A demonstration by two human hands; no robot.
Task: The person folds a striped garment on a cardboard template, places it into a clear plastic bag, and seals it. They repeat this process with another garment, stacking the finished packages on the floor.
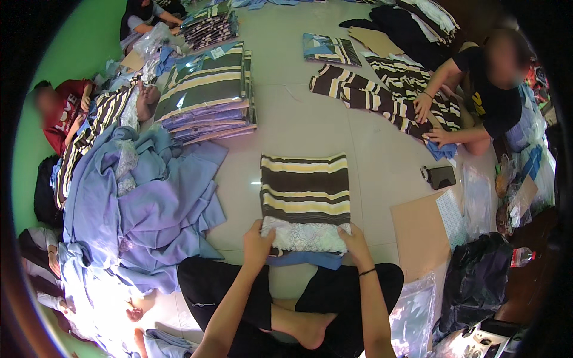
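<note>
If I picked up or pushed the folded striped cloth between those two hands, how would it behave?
The folded striped cloth would probably sag if lifted: it looks like soft, layered fabric, though its inside is hidden. It might slide fairly easily, lying flat on smooth-looking floor tiles. It seems unlikely to roll, being flat and squared.

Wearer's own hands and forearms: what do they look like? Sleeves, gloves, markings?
Left hand and right hand are both ungloved. Left forearm and right forearm are bare, with no sleeves in view. A thin dark band circles the right wrist; none shows on the left. No cables visible. Rings or fine markings: too small to tell.
</note>
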